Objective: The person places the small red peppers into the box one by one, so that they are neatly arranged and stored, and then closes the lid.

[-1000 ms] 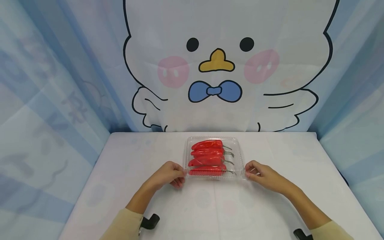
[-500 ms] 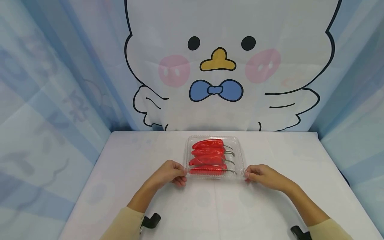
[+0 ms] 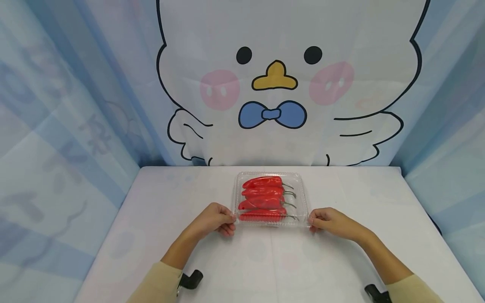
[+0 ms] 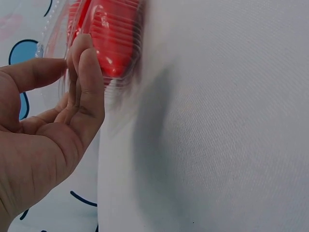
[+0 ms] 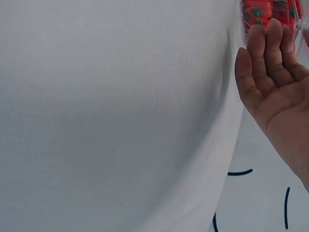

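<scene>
A clear plastic clamshell box [image 3: 302, 193] sits near the back of the table. Inside lie several red peppers [image 3: 261, 203] in a row, their green stems pointing right. My left hand [image 3: 214, 219] pinches the rim at the box's front left corner; in the left wrist view, thumb [image 4: 41, 72] and index finger meet on that clear edge. At the front right corner, my right hand [image 3: 333, 223] pinches the rim between thumb and fingers. The right wrist view shows that hand's other fingers [image 5: 273, 53] beside the box, with its thumb mostly out of frame.
A white cloth covers the table [image 3: 265, 261]. Behind it hangs a curtain [image 3: 280, 147] printed with a cartoon bird, and pale blue curtains [image 3: 75, 126] flank both sides. Black wrist mounts [image 3: 191, 279] show at the sleeves.
My right hand's fingers have come together on the front right corner of the box. The left hand has stayed about where it was, and the box has not visibly moved.
</scene>
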The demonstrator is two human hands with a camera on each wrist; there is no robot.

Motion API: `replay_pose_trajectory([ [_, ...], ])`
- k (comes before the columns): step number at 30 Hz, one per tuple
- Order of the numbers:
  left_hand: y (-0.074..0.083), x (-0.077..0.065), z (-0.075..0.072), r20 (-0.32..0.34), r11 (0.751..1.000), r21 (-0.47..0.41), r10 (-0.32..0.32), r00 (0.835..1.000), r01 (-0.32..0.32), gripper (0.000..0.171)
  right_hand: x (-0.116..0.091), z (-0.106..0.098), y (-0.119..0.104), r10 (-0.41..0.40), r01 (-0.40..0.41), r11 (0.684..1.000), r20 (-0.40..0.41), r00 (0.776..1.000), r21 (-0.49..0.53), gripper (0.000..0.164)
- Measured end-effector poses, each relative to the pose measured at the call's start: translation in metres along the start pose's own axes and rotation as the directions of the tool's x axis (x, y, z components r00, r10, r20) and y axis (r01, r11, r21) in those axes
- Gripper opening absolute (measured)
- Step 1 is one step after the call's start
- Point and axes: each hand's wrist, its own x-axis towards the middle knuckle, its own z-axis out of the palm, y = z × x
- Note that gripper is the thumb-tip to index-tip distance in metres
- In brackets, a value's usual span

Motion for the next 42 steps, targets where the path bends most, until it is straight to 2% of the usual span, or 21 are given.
replay_pose_trajectory([
  [14,0.0014,-0.0011,0.0005,0.01,0.999,0.024,0.025,1.0,-0.025,0.019,0.0029,0.0,-0.0002,0.016,-0.017,0.999,0.02,1.0,0.045,0.018],
  [42,-0.0012,0.0025,0.0006,0.007,1.0,0.002,0.008,1.0,-0.008,0.016,0.0044,0.0004,0.0006,0.024,-0.025,0.999,0.028,0.999,0.048,0.025],
])
